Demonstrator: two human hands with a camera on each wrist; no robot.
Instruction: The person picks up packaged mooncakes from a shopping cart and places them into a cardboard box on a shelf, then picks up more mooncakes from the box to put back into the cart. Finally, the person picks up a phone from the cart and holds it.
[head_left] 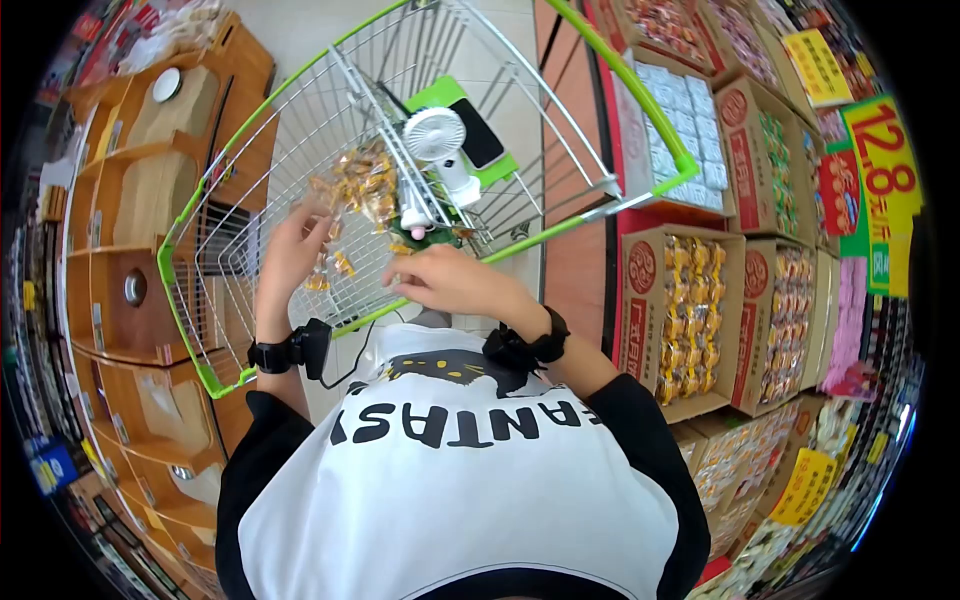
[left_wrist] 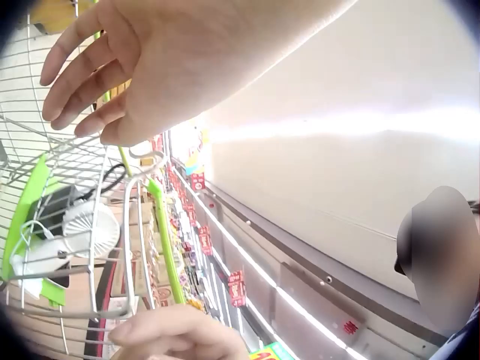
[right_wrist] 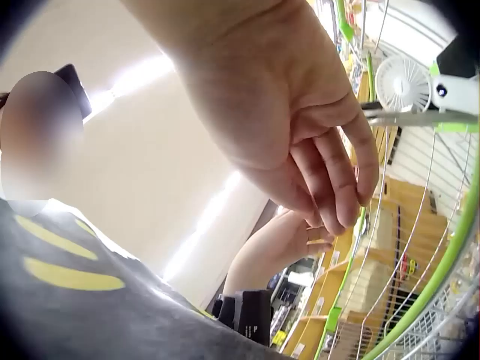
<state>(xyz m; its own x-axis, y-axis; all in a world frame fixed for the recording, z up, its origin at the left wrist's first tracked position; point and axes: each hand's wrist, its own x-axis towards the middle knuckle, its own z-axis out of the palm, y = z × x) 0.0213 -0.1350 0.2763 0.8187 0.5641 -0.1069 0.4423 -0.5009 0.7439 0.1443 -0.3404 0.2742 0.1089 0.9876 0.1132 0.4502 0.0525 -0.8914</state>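
Note:
My left hand [head_left: 297, 240] is over the left part of a shopping cart [head_left: 190, 290], beside a heap of small yellow-orange wrapped snacks [head_left: 368, 185]. Its fingers are loosely bent, and the left wrist view shows nothing in the palm. Over the cart's near edge is my right hand [head_left: 450, 280], fingers relaxed and hanging down, with no object in them in the right wrist view. A few loose wrapped snacks [head_left: 343, 264] lie between the hands, lower in the cart. Just beyond the right hand, a dark green item [head_left: 432, 238] is partly hidden.
A white handheld fan [head_left: 435, 134] and a black phone [head_left: 476, 133] lie by a bright green board [head_left: 436, 94] at the cart's far side. Wooden shelves [head_left: 160, 215] line the left; cardboard boxes [head_left: 642, 330] of packaged snacks stand at the right.

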